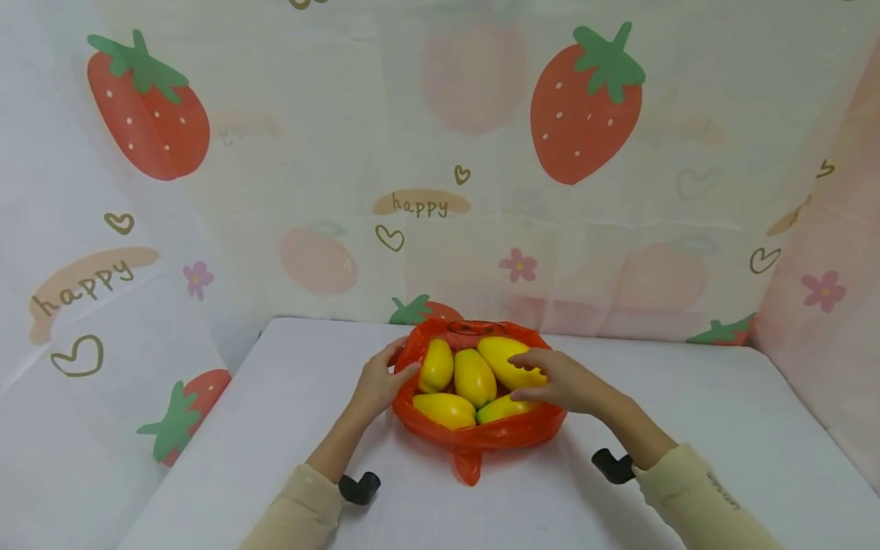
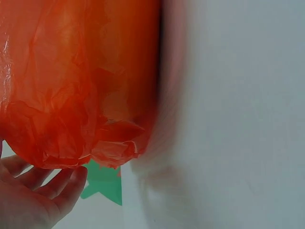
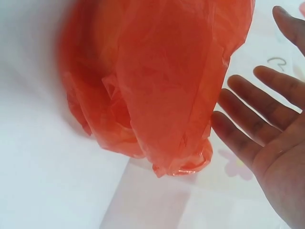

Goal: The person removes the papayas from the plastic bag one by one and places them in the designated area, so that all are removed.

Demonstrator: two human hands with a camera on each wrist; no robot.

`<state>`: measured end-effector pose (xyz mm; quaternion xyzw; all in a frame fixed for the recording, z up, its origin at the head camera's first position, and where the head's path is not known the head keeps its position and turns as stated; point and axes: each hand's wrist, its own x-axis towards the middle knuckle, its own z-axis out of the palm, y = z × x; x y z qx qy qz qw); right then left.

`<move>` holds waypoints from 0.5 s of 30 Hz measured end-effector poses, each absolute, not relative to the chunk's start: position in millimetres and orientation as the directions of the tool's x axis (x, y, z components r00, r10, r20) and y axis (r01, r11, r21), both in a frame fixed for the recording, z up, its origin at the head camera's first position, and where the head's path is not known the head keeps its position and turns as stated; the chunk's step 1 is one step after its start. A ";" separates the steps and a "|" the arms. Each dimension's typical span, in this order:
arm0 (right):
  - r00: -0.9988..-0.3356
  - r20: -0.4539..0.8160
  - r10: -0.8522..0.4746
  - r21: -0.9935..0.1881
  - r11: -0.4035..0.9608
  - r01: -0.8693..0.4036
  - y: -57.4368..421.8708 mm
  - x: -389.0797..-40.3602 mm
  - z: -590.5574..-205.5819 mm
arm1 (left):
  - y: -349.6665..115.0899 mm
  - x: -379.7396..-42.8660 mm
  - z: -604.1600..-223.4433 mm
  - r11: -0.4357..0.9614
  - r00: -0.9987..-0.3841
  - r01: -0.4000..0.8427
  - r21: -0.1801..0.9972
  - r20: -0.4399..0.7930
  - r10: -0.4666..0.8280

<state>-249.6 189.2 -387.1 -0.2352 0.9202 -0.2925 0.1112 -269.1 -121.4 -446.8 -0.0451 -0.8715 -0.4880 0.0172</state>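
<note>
A red plastic bag (image 1: 474, 437) stands on the table with its mouth spread wide and rolled outward. Inside it lie several yellow mangoes (image 1: 474, 378). At the bag's left rim is my left hand (image 1: 377, 382), its fingers loosely extended against the outside of the plastic in the left wrist view, where the bag (image 2: 62, 95) fills the upper left. My right hand (image 1: 567, 380) hovers over the right rim, partly covering the mangoes there. In the right wrist view its fingers (image 3: 248, 100) are spread and straight beside the bag (image 3: 167, 81), with nothing held.
The bag rests on a white-covered table (image 1: 330, 351). A printed cloth (image 1: 412, 137) with strawberries and hearts hangs behind, with more cloth at both sides. Black curved pieces (image 1: 360, 489) sit at both wrists. A twisted red tip (image 1: 469, 466) of the bag points toward the front.
</note>
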 end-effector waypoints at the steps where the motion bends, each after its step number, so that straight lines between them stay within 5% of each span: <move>1: -0.863 -0.072 -0.499 -0.594 0.717 -0.365 188.4 -249.6 -387.6 | -121.2 -269.2 -447.3 0.523 -0.995 0.097 0.847 0.075 0.062; 15: -0.836 -0.138 -0.532 -0.546 0.744 -0.384 171.6 -249.3 -394.1 | -118.2 -270.3 -447.5 0.531 -0.997 0.080 0.844 0.071 0.038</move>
